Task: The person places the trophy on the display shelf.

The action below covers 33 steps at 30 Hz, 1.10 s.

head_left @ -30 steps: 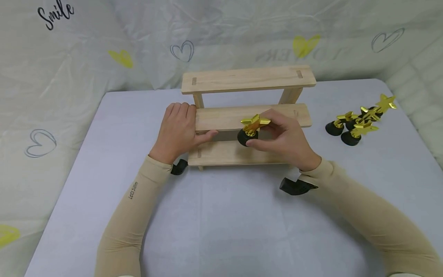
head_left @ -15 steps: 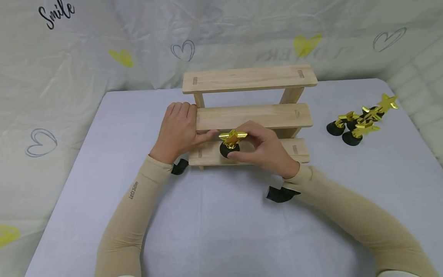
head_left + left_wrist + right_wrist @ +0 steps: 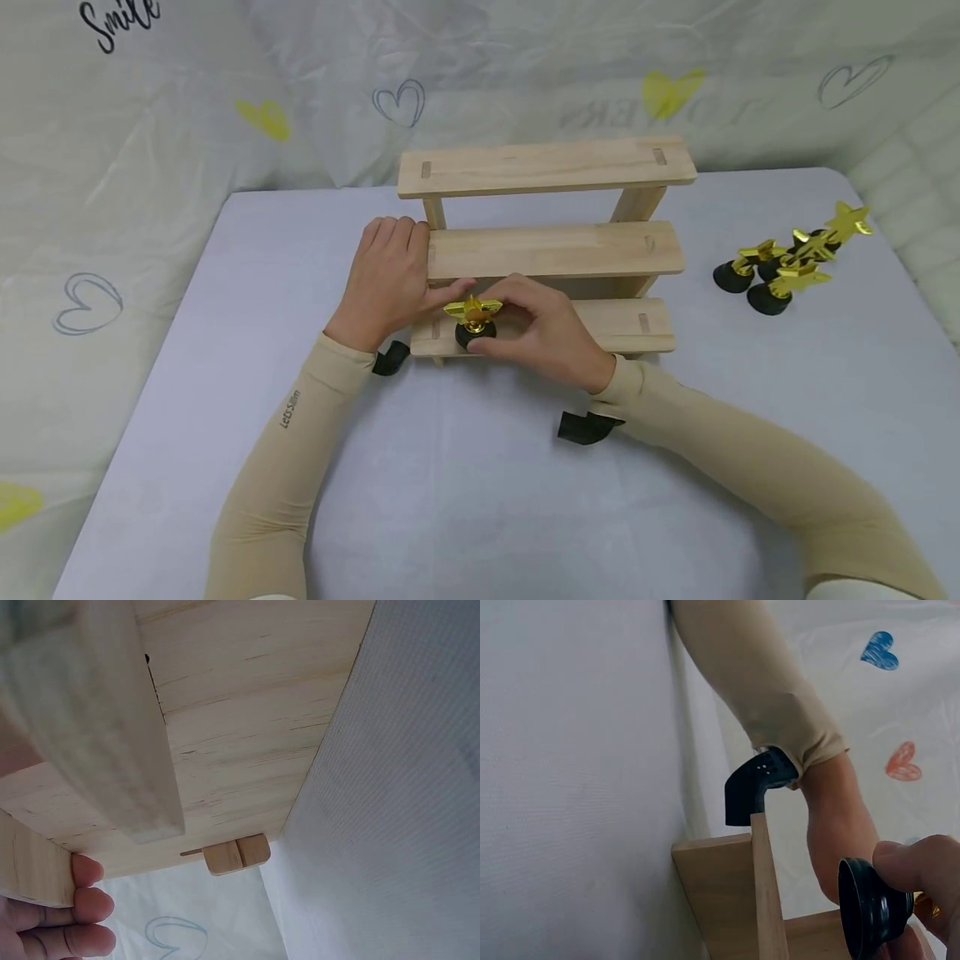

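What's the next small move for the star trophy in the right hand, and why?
Probably lower the star trophy onto the bottom shelf: the right hand holds it over that shelf's left part, and the right wrist view shows the underside of its black base.

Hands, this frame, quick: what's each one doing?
Left hand: closed, gripping the left end of the wooden middle shelf.
Right hand: closed, holding a black-based gold star trophy.
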Tool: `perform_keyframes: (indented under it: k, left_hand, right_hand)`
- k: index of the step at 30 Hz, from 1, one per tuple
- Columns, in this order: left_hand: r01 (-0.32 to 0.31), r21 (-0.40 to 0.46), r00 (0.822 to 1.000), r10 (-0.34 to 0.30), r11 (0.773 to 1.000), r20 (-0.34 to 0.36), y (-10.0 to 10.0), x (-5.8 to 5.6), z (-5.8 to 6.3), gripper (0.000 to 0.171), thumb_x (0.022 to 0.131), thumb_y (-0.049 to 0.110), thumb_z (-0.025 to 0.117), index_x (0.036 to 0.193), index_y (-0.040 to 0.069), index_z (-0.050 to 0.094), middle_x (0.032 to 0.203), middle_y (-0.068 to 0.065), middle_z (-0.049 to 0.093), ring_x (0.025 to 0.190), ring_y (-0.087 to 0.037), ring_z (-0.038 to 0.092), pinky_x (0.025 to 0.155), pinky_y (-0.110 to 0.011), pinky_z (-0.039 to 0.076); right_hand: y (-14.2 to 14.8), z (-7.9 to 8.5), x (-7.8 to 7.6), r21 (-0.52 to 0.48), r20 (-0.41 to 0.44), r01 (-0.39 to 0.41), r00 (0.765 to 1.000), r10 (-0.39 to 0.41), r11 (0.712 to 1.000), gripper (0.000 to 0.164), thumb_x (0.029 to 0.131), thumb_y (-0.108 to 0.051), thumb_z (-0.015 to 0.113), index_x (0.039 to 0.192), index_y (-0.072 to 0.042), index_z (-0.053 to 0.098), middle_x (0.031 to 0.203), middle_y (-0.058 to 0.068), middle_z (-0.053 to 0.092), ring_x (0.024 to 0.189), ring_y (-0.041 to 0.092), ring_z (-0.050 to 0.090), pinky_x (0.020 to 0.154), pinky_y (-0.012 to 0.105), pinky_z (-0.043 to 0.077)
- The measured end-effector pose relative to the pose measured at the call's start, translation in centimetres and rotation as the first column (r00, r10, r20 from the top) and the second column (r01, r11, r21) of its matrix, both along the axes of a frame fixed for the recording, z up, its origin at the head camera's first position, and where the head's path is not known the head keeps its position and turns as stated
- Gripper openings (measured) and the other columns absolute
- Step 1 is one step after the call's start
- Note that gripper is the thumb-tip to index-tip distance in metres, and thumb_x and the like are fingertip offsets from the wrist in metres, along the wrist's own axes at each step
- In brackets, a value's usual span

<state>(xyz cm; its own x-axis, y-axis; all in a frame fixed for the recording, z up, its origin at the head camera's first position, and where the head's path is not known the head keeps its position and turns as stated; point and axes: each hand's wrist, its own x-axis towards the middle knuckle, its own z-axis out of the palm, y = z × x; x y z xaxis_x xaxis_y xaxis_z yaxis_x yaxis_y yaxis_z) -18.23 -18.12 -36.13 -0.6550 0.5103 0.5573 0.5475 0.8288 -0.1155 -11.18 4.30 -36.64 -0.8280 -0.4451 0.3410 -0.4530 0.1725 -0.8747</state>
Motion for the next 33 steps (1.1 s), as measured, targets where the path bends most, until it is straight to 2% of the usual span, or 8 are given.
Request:
perform_keyframes:
  k: [6, 13, 22, 33]
  left_hand:
    - [0.014, 0.006, 1.000, -0.014, 1.000, 0.006, 0.1, -0.1, 0.1, 0.080, 0.082, 0.075, 0.048, 0.090, -0.004, 0.055, 0.081, -0.017, 0.058, 0.078, -0.034, 0.051, 0.080, -0.042, 0.041]
    - [0.013, -0.005, 1.000, -0.012, 1.000, 0.011, 0.1, 0.0, 0.1, 0.080, 0.081, 0.075, 0.051, 0.091, -0.004, 0.056, 0.082, -0.017, 0.059, 0.079, -0.033, 0.052, 0.080, -0.042, 0.042]
    - [-0.004, -0.011, 1.000, 0.004, 1.000, 0.024, -0.1, 0.0, 0.1, 0.081, 0.080, 0.076, 0.050, 0.092, -0.004, 0.055, 0.083, -0.016, 0.058, 0.080, -0.032, 0.052, 0.081, -0.041, 0.041]
    - [0.000, -0.017, 1.000, 0.000, 1.000, 0.008, 0.0, 0.0, 0.2, 0.079, 0.081, 0.076, 0.051, 0.089, -0.003, 0.055, 0.080, -0.016, 0.057, 0.077, -0.031, 0.052, 0.079, -0.041, 0.042]
  right_hand:
    - [-0.6, -0.4, -0.2, 0.099, -0.049, 0.050, 0.998, -0.046, 0.994, 0.035, 0.071, -0.021, 0.087, 0.102, -0.019, 0.069, 0.101, -0.007, 0.067, 0.099, 0.004, 0.060, 0.091, 0.024, 0.051]
    - [-1.1, -0.7, 0.1, 0.186, -0.042, 0.076, 0.997, -0.069, 0.980, 0.036, 0.073, -0.022, 0.086, 0.104, -0.017, 0.069, 0.101, -0.004, 0.064, 0.097, 0.006, 0.062, 0.090, 0.025, 0.055]
    - [-1.6, -0.7, 0.0, 0.243, -0.068, 0.135, 0.990, -0.122, 0.960, 0.038, 0.072, -0.028, 0.086, 0.105, -0.018, 0.070, 0.100, -0.004, 0.067, 0.094, 0.007, 0.064, 0.086, 0.025, 0.055]
    - [-2.2, -0.9, -0.2, 0.263, -0.109, 0.177, 0.982, -0.153, 0.948, 0.044, 0.071, -0.030, 0.086, 0.109, -0.018, 0.069, 0.100, -0.004, 0.068, 0.092, 0.008, 0.065, 0.085, 0.026, 0.055]
